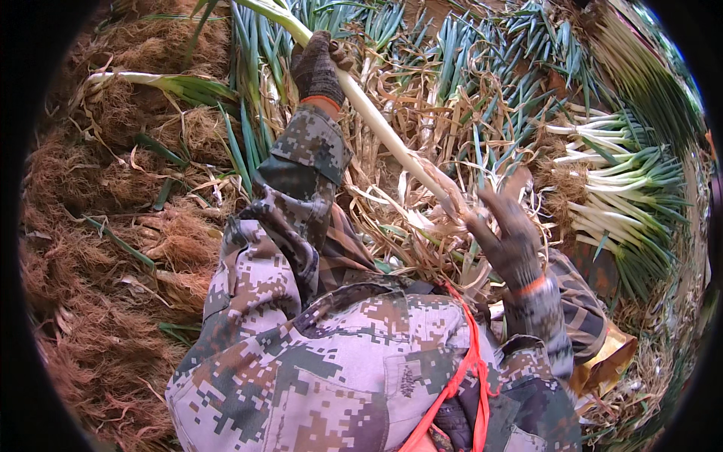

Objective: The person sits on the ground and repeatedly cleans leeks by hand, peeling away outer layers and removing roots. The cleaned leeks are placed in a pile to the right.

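My left hand (pixel 320 68), in a dark knit glove with an orange cuff, is wrapped round the pale shaft of a long green onion (pixel 385 134). The onion slants across my lap, with its green end up at the top edge and its lower end toward my right hand. Brown papery skin hangs loose round that lower end. My right hand (pixel 510 233), gloved alike and slightly blurred, is close beside it with fingers spread. Whether a fingertip touches the skin I cannot make out.
Brown stringy roots (pixel 113 294) are heaped along the left, with one green onion (pixel 158 79) lying on them. Dry peeled leaves (pixel 422 226) cover the ground before me. Unpeeled onions (pixel 459 56) lie farther off; cleaned white-stemmed onions (pixel 617 184) are piled at the right.
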`<state>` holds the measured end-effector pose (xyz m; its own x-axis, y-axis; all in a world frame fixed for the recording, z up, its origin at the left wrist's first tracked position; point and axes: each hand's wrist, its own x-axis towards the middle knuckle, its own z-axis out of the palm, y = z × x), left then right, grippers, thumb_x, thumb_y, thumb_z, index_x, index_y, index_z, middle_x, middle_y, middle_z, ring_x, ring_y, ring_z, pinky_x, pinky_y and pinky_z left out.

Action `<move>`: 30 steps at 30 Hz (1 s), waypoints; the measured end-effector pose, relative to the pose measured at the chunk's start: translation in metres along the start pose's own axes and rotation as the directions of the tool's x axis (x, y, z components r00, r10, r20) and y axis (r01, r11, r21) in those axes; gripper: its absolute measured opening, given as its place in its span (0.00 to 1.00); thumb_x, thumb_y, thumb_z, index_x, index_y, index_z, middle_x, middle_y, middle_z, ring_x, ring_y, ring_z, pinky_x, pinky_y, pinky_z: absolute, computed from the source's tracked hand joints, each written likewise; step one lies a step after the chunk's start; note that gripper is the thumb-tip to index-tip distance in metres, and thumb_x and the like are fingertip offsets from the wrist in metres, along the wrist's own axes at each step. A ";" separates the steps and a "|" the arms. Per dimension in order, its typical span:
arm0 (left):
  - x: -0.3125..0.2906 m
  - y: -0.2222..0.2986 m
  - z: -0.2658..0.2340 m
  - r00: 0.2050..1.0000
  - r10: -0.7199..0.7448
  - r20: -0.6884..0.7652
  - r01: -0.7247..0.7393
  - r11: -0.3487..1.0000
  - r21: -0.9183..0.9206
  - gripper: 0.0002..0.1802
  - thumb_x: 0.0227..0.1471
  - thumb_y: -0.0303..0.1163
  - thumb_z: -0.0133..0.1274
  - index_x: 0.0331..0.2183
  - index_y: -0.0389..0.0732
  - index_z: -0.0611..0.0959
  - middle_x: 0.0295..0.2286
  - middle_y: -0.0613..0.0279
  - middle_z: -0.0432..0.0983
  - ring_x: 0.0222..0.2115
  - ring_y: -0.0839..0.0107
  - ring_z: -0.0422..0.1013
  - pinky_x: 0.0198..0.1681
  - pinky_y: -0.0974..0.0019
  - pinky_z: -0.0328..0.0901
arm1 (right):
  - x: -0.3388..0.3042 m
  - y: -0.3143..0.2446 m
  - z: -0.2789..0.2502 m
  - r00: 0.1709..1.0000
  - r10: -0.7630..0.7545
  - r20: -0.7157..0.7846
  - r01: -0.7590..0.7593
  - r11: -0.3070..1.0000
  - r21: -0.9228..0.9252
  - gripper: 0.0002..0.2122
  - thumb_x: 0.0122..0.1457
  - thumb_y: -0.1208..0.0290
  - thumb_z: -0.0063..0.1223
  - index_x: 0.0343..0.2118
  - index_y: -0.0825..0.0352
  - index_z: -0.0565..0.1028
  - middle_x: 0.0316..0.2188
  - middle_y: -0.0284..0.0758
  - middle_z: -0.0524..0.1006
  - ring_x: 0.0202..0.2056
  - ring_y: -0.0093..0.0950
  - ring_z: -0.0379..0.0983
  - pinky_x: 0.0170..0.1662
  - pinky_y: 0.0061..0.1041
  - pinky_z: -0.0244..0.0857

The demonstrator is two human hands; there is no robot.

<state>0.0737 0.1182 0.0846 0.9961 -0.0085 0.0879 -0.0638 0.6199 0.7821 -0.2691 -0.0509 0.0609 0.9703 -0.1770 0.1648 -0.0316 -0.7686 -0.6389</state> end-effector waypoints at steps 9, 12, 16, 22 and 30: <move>-0.031 0.001 0.025 0.967 -0.214 0.142 0.224 0.973 -0.060 0.15 0.52 0.30 0.54 0.39 0.35 0.68 0.23 0.57 0.69 0.20 0.67 0.68 0.22 0.62 0.69 | 0.079 -0.008 0.065 0.988 -0.026 -0.153 0.025 1.000 -0.007 0.19 0.61 0.54 0.52 0.51 0.58 0.72 0.30 0.44 0.79 0.31 0.41 0.77 0.33 0.37 0.69; -0.034 -0.007 0.025 0.920 -0.378 0.104 0.391 0.906 -0.161 0.15 0.55 0.33 0.50 0.40 0.35 0.67 0.21 0.62 0.65 0.16 0.71 0.61 0.19 0.67 0.60 | 0.068 0.005 0.066 0.993 0.118 -0.010 -0.113 0.968 0.224 0.13 0.63 0.57 0.50 0.43 0.60 0.78 0.27 0.41 0.78 0.28 0.39 0.76 0.31 0.36 0.68; -0.034 -0.028 0.016 0.928 -0.354 0.116 0.366 0.925 -0.101 0.15 0.57 0.37 0.49 0.42 0.38 0.69 0.20 0.65 0.65 0.16 0.72 0.59 0.18 0.65 0.58 | 0.067 0.015 0.066 0.949 0.303 0.089 -0.316 0.895 0.316 0.13 0.62 0.59 0.50 0.38 0.62 0.80 0.28 0.42 0.78 0.28 0.35 0.76 0.33 0.31 0.68; -0.029 -0.036 0.010 0.887 -0.401 0.229 0.446 0.872 -0.201 0.15 0.57 0.45 0.53 0.33 0.44 0.72 0.18 0.68 0.65 0.15 0.73 0.57 0.18 0.65 0.54 | 0.054 0.008 0.063 0.936 0.249 0.247 -0.351 0.665 0.659 0.16 0.59 0.59 0.57 0.45 0.63 0.77 0.28 0.39 0.79 0.31 0.27 0.76 0.36 0.27 0.69; -0.055 -0.025 0.031 0.917 -0.368 0.155 0.381 0.922 -0.066 0.17 0.52 0.40 0.60 0.23 0.47 0.69 0.18 0.70 0.63 0.14 0.75 0.56 0.16 0.68 0.52 | 0.043 0.020 0.070 0.893 0.366 0.262 -0.444 0.623 0.644 0.14 0.61 0.59 0.53 0.41 0.64 0.79 0.27 0.35 0.81 0.28 0.25 0.78 0.35 0.27 0.72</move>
<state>0.0181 0.0783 0.0793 0.9273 -0.3575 -0.1110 0.3247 0.6204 0.7139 -0.2109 -0.0305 0.0024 0.9178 -0.2778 -0.2838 -0.2967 -0.0046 -0.9550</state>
